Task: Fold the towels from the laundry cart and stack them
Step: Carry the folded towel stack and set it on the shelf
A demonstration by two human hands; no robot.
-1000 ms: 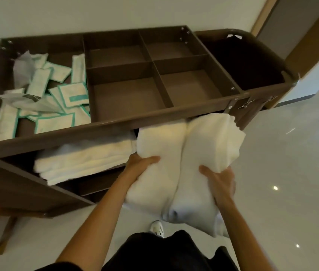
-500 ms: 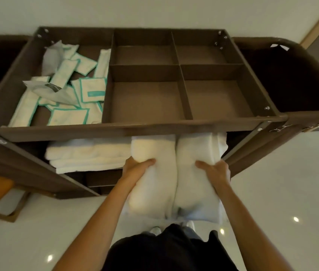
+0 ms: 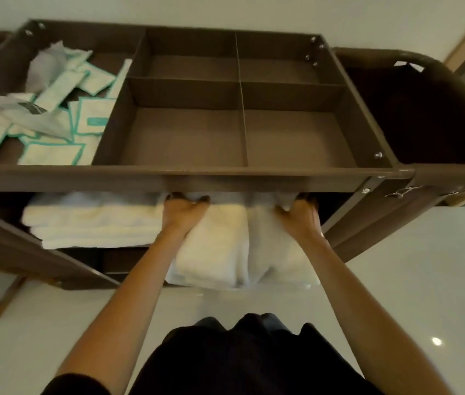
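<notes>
A folded white towel [image 3: 219, 246] lies half on the brown laundry cart's [image 3: 225, 178] lower shelf, its near end sticking out over the floor. My left hand [image 3: 181, 210] lies on its left side and my right hand [image 3: 301, 213] on its right side. Both sets of fingertips curl into the cloth under the cart's top tray edge, where shadow hides them. A stack of folded white towels [image 3: 91, 223] sits on the same shelf just to the left, touching the towel I hold.
The cart's top tray holds white and teal packets [image 3: 54, 118] in its left section; its other sections [image 3: 185, 135] hold nothing. A dark bag [image 3: 424, 109] hangs at the cart's right end. Glossy white floor [image 3: 410, 280] lies to the right.
Both hands have pushed the folded towel forward and deeper onto the lower shelf, under the top tray. The view has moved closer to the cart.
</notes>
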